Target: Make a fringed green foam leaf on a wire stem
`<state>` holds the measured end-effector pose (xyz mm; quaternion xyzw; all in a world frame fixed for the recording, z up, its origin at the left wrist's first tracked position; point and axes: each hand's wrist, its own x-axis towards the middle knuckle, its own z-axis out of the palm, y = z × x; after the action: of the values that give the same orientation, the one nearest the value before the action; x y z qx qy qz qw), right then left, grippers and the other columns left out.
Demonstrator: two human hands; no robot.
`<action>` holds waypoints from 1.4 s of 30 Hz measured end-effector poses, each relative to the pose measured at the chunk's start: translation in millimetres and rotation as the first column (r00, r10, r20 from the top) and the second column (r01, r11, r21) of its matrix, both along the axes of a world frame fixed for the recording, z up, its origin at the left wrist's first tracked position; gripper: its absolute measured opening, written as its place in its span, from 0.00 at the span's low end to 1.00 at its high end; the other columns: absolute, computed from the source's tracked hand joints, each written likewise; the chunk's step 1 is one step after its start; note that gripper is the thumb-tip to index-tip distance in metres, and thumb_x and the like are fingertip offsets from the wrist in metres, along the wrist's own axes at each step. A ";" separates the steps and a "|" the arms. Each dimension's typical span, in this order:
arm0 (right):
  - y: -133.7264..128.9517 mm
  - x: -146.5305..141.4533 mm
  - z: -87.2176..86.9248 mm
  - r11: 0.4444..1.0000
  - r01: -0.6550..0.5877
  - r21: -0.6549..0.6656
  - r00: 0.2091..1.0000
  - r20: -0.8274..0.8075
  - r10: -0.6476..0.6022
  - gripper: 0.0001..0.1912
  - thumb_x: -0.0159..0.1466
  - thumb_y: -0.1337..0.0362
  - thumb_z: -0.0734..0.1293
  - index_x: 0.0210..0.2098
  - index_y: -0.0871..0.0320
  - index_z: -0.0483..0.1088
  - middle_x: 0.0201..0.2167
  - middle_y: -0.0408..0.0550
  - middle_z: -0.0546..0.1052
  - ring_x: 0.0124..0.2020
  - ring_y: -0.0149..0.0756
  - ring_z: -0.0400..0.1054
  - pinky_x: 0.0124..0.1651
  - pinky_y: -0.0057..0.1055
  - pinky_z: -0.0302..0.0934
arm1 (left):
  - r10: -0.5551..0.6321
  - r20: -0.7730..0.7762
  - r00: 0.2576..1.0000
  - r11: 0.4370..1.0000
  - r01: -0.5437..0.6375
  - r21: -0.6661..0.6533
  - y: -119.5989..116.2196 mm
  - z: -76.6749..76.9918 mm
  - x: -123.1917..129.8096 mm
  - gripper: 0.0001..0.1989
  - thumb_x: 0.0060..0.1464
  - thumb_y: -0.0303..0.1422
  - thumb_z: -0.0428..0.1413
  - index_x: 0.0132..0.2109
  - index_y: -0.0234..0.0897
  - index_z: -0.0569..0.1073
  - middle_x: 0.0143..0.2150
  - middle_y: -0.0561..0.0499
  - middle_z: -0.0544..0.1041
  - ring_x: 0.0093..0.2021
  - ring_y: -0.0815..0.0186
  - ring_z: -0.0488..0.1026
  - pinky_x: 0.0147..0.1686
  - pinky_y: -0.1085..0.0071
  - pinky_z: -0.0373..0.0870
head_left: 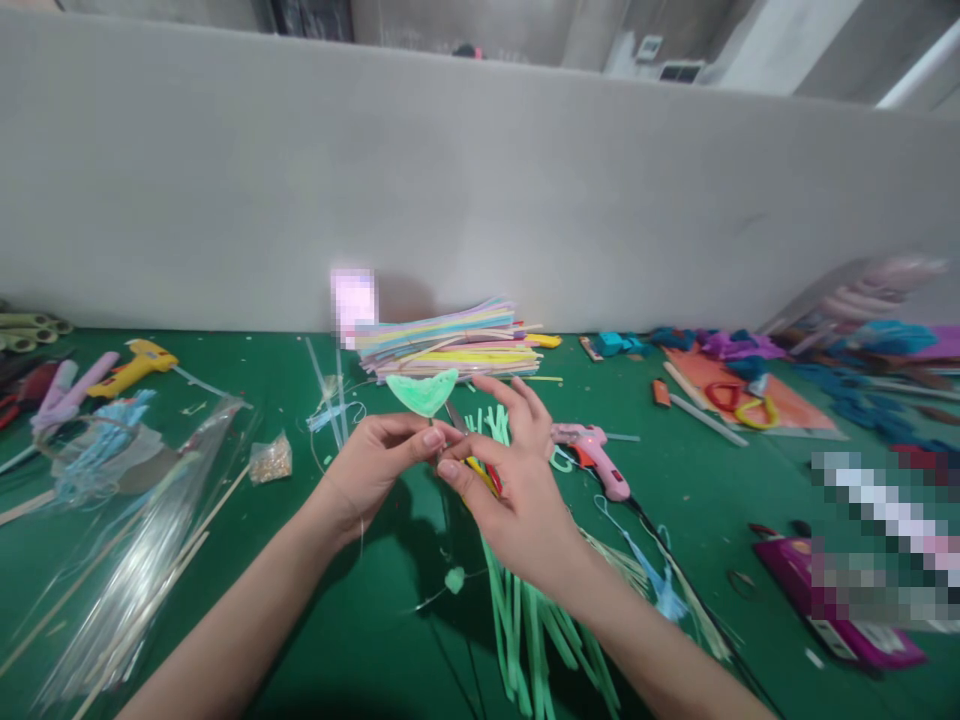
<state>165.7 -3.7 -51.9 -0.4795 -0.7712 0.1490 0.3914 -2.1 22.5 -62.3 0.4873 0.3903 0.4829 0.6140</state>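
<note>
A bright green, fuzzy leaf-like piece with a notched top edge stands upright above my fingertips, on a thin dark stem. My left hand is closed, pinching that stem just under the green piece. From the right, my right hand meets it, thumb and forefinger closed on the stem while its other fingers are raised and bent. Below the hands a small green heart-like piece shows on fine wire; whether it joins the held stem I cannot tell. Green pipe cleaners lie under my right hand, partly hidden.
A multicoloured bundle of pipe cleaners lies against the white partition. On the right are a pink glue gun and scissors. To the left lie a yellow glue gun, a bead bag and clear plastic sleeves.
</note>
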 end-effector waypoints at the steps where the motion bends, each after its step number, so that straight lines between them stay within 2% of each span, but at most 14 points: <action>1: -2.0 -1.5 -0.2 0.997 0.029 0.069 0.999 0.017 -0.030 0.07 0.65 0.63 0.65 0.34 0.51 0.77 0.67 0.45 0.55 0.70 0.55 0.37 0.64 0.64 0.42 | 0.005 -0.004 1.000 1.000 -0.005 -0.003 0.4 -0.2 0.2 0.11 0.46 0.42 0.68 0.33 0.40 0.84 0.31 0.51 0.82 0.34 0.68 0.73 0.38 0.73 0.68; 5: -7.6 -5.6 -2.2 0.960 0.055 0.274 0.995 0.067 -0.076 0.08 0.65 0.67 0.63 0.36 0.54 0.75 0.63 0.49 0.56 0.70 0.56 0.39 0.65 0.60 0.40 | 0.014 -0.022 1.000 1.000 -0.015 -0.018 1.5 -0.7 0.1 0.10 0.47 0.41 0.68 0.33 0.40 0.84 0.33 0.50 0.82 0.34 0.68 0.73 0.38 0.72 0.68; 11: -5.3 -2.7 1.9 0.947 0.074 0.312 0.993 0.062 -0.098 0.07 0.66 0.68 0.62 0.35 0.56 0.72 0.60 0.50 0.58 0.68 0.55 0.42 0.65 0.58 0.41 | 0.007 -0.068 0.998 0.999 -0.009 -0.035 3.3 -3.5 -0.8 0.12 0.47 0.42 0.68 0.35 0.39 0.84 0.34 0.50 0.82 0.31 0.70 0.69 0.37 0.72 0.67; 14: -0.6 5.4 7.2 0.931 0.130 0.342 0.990 0.003 -0.140 0.07 0.66 0.68 0.59 0.34 0.57 0.68 0.57 0.53 0.58 0.65 0.53 0.48 0.63 0.56 0.46 | 0.013 -0.094 0.996 0.999 -0.018 -0.051 7.5 -3.8 -6.5 0.13 0.47 0.43 0.68 0.35 0.38 0.84 0.33 0.51 0.80 0.30 0.71 0.68 0.35 0.73 0.66; 19: 19.0 33.1 16.6 0.895 0.307 0.322 0.950 -0.150 -0.272 0.14 0.70 0.65 0.53 0.30 0.57 0.63 0.53 0.55 0.63 0.55 0.46 0.58 0.56 0.49 0.54 | 0.011 -0.144 0.990 0.992 -0.029 -0.126 20.8 0.3 -40.8 0.19 0.44 0.39 0.70 0.43 0.38 0.82 0.27 0.54 0.75 0.27 0.71 0.67 0.30 0.74 0.66; 22: 37.5 49.9 17.1 0.914 0.308 0.264 0.951 -0.115 -0.287 0.19 0.71 0.60 0.54 0.25 0.56 0.63 0.49 0.52 0.69 0.54 0.46 0.59 0.57 0.47 0.54 | 0.020 -0.172 0.985 0.983 -0.051 -0.178 27.6 -0.3 -68.0 0.19 0.46 0.38 0.69 0.45 0.37 0.81 0.26 0.54 0.74 0.27 0.70 0.70 0.30 0.73 0.67; 24: 48.3 55.2 10.8 0.949 0.256 0.186 0.965 0.002 -0.261 0.13 0.69 0.59 0.59 0.32 0.56 0.70 0.51 0.52 0.71 0.57 0.48 0.59 0.57 0.46 0.55 | 0.023 -0.192 0.981 0.975 -0.064 -0.214 30.2 -3.5 -81.3 0.18 0.47 0.38 0.69 0.45 0.37 0.80 0.27 0.53 0.75 0.28 0.69 0.72 0.32 0.72 0.69; 25: 52.2 55.3 5.2 0.960 0.248 0.127 0.961 0.096 -0.261 0.09 0.67 0.60 0.63 0.41 0.56 0.71 0.55 0.54 0.69 0.58 0.50 0.59 0.57 0.46 0.56 | 0.021 -0.201 0.979 0.971 -0.068 -0.229 31.0 -5.7 -85.7 0.17 0.46 0.38 0.69 0.44 0.37 0.80 0.28 0.53 0.75 0.29 0.69 0.72 0.32 0.72 0.69; 27: 55.8 49.8 -10.5 0.969 0.245 -0.039 0.913 0.346 -0.217 0.21 0.65 0.60 0.65 0.56 0.60 0.65 0.55 0.60 0.69 0.55 0.52 0.62 0.54 0.46 0.59 | 0.006 -0.217 0.976 0.965 -0.062 -0.254 32.0 -10.7 -90.0 0.15 0.46 0.38 0.69 0.40 0.35 0.80 0.28 0.51 0.76 0.29 0.68 0.73 0.30 0.73 0.69; 29: 54.6 38.4 -29.9 0.967 0.197 -0.163 0.853 0.515 -0.086 0.26 0.65 0.53 0.65 0.57 0.61 0.66 0.49 0.60 0.74 0.51 0.54 0.66 0.51 0.45 0.60 | -0.023 -0.226 0.974 0.961 -0.041 -0.274 32.5 -15.4 -89.5 0.14 0.46 0.39 0.69 0.36 0.34 0.80 0.27 0.50 0.77 0.28 0.68 0.73 0.29 0.73 0.69; 32: 49.2 18.8 -56.6 0.962 0.194 -0.192 0.826 0.562 -0.055 0.40 0.55 0.46 0.72 0.60 0.62 0.63 0.50 0.64 0.74 0.52 0.59 0.65 0.50 0.47 0.59 | -0.073 -0.216 0.974 0.952 0.003 -0.306 32.1 -21.4 -83.5 0.14 0.48 0.40 0.68 0.35 0.33 0.79 0.28 0.48 0.78 0.29 0.67 0.74 0.29 0.74 0.69; 35: 46.1 6.7 -70.0 0.959 0.225 -0.170 0.801 0.592 -0.083 0.42 0.53 0.48 0.73 0.61 0.61 0.63 0.51 0.66 0.73 0.54 0.63 0.63 0.51 0.52 0.56 | -0.117 -0.175 0.978 0.938 0.051 -0.343 29.4 -28.9 -75.3 0.14 0.50 0.40 0.67 0.37 0.32 0.80 0.29 0.49 0.78 0.29 0.69 0.75 0.28 0.75 0.70; 38: 41.9 3.6 -69.4 0.961 0.241 -0.138 0.791 0.601 -0.112 0.38 0.52 0.55 0.72 0.58 0.67 0.65 0.48 0.66 0.73 0.52 0.62 0.63 0.53 0.53 0.55 | -0.162 -0.097 0.982 0.911 0.111 -0.396 22.2 -40.1 -68.3 0.15 0.52 0.40 0.65 0.40 0.32 0.79 0.32 0.49 0.78 0.30 0.69 0.76 0.27 0.77 0.70; 42: 22.6 5.8 -63.0 0.963 0.246 -0.109 0.796 0.590 -0.137 0.33 0.55 0.65 0.68 0.59 0.69 0.63 0.46 0.64 0.72 0.48 0.54 0.65 0.50 0.46 0.60 | -0.196 0.030 0.980 0.860 0.186 -0.476 5.9 -53.0 -66.0 0.21 0.60 0.48 0.55 0.46 0.33 0.77 0.38 0.43 0.80 0.32 0.64 0.79 0.29 0.72 0.74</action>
<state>171.5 18.8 -114.9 -0.6111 -0.7838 0.0254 0.1073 -68.2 28.5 -115.3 0.3624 0.4528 0.3040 0.7558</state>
